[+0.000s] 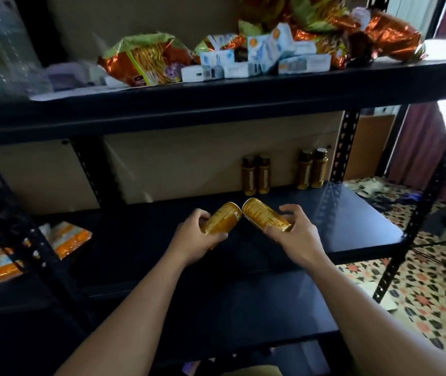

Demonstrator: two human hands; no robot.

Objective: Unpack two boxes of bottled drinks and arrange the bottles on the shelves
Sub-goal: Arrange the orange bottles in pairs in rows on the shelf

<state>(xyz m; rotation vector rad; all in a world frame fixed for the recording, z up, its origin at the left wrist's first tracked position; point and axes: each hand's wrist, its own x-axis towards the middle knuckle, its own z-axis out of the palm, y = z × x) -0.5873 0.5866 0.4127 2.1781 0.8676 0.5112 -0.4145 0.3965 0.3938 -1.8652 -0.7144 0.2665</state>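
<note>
Clutching left bottle (221, 219) in my left hand (193, 238), right bottle (266, 216) in right hand (296, 234) (ends nearly touching); shelf (352, 213) beyond holds four bottles (264, 173).

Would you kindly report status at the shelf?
Left-hand grip holds left bottle; right-hand grip holds right bottle. Both tilted above shelf. Four bottles upright at back; nothing between.

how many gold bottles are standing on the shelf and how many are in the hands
standing gold bottles on the shelf: 4
held gold bottle in left hand: 1
held gold bottle in right hand: 1
total: 6
</note>
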